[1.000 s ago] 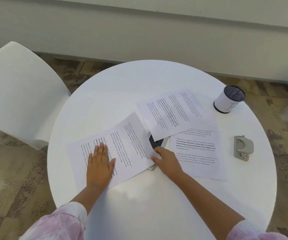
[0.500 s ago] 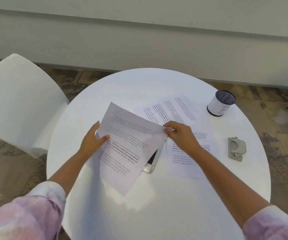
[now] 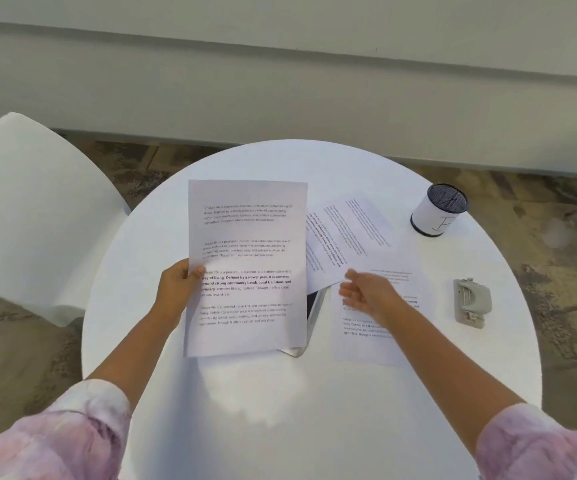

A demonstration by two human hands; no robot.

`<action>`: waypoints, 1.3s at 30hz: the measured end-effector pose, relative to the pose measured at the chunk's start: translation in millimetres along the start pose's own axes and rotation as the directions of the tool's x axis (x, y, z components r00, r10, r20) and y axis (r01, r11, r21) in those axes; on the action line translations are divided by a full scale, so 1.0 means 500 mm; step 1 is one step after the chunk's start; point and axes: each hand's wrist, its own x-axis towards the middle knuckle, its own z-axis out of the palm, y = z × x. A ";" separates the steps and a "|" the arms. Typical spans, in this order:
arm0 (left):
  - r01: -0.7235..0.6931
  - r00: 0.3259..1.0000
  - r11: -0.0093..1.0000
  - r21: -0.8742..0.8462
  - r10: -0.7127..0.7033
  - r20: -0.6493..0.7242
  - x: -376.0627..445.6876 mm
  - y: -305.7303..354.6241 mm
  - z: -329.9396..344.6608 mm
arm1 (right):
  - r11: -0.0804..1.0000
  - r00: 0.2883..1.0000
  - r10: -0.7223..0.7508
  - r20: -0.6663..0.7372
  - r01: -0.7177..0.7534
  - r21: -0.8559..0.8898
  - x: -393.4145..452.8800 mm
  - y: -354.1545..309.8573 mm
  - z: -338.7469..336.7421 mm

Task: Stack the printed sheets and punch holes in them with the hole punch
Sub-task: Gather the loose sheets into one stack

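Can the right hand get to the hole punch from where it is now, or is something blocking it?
Probably yes. The right hand is open and empty above the flat sheets, and the hole punch sits in the open on the table, to that hand's right, with only bare tabletop between. The pen cup stands farther back, out of the way.

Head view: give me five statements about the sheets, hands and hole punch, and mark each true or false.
1. The left hand holds a printed sheet by its left edge. True.
2. The right hand grips the hole punch. False: it is open above the sheets on the table; the punch lies untouched.
3. Two sheets lie on the table. True.
4. The pen cup lies tipped over. False: it stands upright.
5. All sheets are stacked. False: they are spread apart.
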 end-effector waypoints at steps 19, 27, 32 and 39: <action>0.288 0.957 0.950 0.123 -0.291 0.000 0.021 -0.070 0.035 | 0.909 0.964 0.216 -0.157 -0.140 0.392 0.076 0.041 0.083; 0.296 0.954 0.953 0.060 -0.298 0.033 0.036 -0.064 0.020 | 0.945 0.927 -0.163 -0.337 0.049 -0.323 0.085 0.050 0.055; 0.340 0.940 0.940 -0.007 -0.340 0.036 0.037 -0.061 0.030 | 0.944 0.967 -0.148 -0.208 0.076 -0.320 0.073 0.050 0.021; 0.333 0.941 0.940 0.081 -0.336 0.038 0.021 -0.072 0.070 | 0.942 0.999 -0.040 -0.001 0.038 -0.334 0.039 0.072 0.013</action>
